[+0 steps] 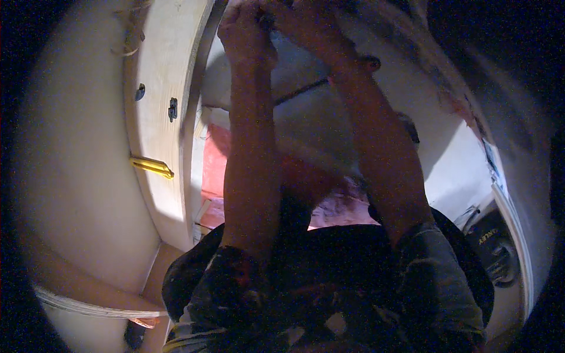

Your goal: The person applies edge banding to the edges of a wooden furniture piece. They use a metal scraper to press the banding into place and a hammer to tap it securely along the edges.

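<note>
**Small dark piece [266, 22] sits between the left hand [246, 35] and the right hand [312, 26]**

Both hands are raised at the top of the view, their fingers bent inward toward each other. The piece lies in the gap between them, to the right of the left hand's fingers and to the left of the right hand's; neither hand is clearly nearer. Shadow hides its shape, so its long axis cannot be told, nor whether either set of fingers is clamped on it, merely touching or apart.

Left of the left fingers, the pale wooden board [162, 59] runs lengthwise, its near edge limiting sideways room there. Farther down-left of the fingers, a yellow knife [152, 166] lies crosswise on the board, with a small black fitting [172, 109] between it and the fingers' level. Below the fingers, a dark rod [301, 92] slants up toward the right wrist, crossing the space between the forearms [253, 135]. Apart from that rod, this middle space looks open above the red sheet [215, 156]. To the lower right of the right fingers, a white panel [456, 150] leaves room beyond the right forearm.
</note>
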`<action>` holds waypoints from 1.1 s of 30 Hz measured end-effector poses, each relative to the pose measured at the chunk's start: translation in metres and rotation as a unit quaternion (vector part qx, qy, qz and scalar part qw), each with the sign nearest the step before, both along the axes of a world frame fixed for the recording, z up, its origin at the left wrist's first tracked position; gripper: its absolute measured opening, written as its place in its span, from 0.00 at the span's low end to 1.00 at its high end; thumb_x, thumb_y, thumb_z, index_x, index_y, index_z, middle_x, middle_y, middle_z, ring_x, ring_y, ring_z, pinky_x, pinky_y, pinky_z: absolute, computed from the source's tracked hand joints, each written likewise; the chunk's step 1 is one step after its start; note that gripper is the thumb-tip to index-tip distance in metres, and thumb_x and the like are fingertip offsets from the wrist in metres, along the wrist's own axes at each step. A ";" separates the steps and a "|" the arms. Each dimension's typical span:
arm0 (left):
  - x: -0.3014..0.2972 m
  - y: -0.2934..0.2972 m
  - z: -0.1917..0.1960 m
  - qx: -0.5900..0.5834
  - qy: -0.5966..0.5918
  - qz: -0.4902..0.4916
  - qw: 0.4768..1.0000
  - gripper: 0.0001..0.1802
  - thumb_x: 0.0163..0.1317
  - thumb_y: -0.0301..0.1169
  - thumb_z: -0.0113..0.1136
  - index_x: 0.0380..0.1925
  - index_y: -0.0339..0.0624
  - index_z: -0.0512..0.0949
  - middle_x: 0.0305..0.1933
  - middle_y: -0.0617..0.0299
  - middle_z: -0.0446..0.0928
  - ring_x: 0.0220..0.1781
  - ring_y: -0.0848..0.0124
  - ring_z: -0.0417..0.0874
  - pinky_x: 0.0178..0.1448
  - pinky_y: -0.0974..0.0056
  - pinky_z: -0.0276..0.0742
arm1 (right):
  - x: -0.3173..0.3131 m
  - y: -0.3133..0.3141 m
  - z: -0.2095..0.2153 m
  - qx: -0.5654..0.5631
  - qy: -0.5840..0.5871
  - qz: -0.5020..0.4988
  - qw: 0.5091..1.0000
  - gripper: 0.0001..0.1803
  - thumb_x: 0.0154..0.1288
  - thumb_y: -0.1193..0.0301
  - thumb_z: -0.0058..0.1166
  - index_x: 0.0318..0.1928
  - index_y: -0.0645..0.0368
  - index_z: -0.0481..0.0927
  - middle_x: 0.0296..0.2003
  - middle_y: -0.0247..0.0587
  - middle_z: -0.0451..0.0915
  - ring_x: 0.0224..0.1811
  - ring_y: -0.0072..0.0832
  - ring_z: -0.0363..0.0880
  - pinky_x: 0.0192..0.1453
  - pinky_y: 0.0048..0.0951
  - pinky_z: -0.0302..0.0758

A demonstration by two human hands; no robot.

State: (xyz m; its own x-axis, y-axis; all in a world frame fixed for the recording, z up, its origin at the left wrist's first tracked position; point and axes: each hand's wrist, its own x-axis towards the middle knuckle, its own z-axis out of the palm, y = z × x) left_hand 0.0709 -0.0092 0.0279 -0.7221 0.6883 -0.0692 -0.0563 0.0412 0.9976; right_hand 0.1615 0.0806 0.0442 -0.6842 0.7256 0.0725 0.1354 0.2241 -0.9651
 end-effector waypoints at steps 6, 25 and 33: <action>-0.009 0.015 0.009 0.051 -0.108 -0.024 0.992 0.13 0.73 0.37 0.54 0.34 0.40 0.78 0.31 0.64 0.79 0.32 0.73 0.79 0.37 0.63 0.74 | -0.014 -0.003 0.005 -0.006 0.052 -0.117 0.992 0.13 0.65 0.67 0.52 0.36 0.66 0.82 0.32 0.63 0.82 0.40 0.58 0.84 0.45 0.46 0.78; -0.036 0.000 -0.010 -0.020 -0.022 -0.047 0.998 0.19 0.78 0.45 0.50 0.39 0.41 0.78 0.30 0.62 0.77 0.32 0.71 0.77 0.39 0.61 0.75 | -0.036 -0.020 -0.019 0.089 0.028 -0.136 0.986 0.14 0.68 0.64 0.49 0.30 0.61 0.79 0.30 0.60 0.79 0.36 0.61 0.80 0.39 0.56 0.76; -0.030 0.000 -0.005 -0.007 -0.038 -0.046 0.998 0.18 0.78 0.45 0.49 0.41 0.41 0.78 0.32 0.62 0.78 0.34 0.70 0.78 0.40 0.60 0.75 | -0.046 -0.035 -0.028 0.091 -0.033 -0.171 0.980 0.16 0.69 0.63 0.46 0.32 0.61 0.81 0.31 0.61 0.81 0.37 0.61 0.81 0.42 0.56 0.77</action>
State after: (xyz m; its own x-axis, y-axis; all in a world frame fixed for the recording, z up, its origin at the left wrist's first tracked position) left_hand 0.0407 -0.0087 0.0230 -0.6486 0.7497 -0.1312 -0.1263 0.0639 0.9899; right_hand 0.1153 0.0451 0.0161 -0.4098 0.8929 0.1865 0.2931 0.3225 -0.9000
